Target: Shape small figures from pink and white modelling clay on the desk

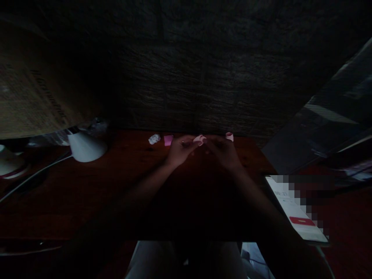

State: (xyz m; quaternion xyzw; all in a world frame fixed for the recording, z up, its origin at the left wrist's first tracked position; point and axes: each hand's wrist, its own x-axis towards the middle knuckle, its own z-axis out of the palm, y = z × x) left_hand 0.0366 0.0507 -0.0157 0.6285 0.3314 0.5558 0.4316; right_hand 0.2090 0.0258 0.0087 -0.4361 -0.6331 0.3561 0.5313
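Between my two hands, over the far part of the wooden table (130, 186), is a small pale pink piece of paper (199, 140), bent or crumpled. My left hand (180, 149) pinches its left side with thumb and fingers. From the other side my right hand (221, 150) grips it, fingers closed at its right edge. Left of my left hand lies a flat pink paper square (168, 140), and beside that a crumpled white paper ball (154, 138). A curled pink paper (229, 136) sits just beyond my right hand. Dim light hides the fingers' details.
A brick-patterned wall (203, 77) rises behind the table. At left stand a white lamp-like cone (87, 146) with a cable and a large brown paper bag (37, 85). A lit phone or tablet screen (296, 213) is at right, near a grey panel (314, 116).
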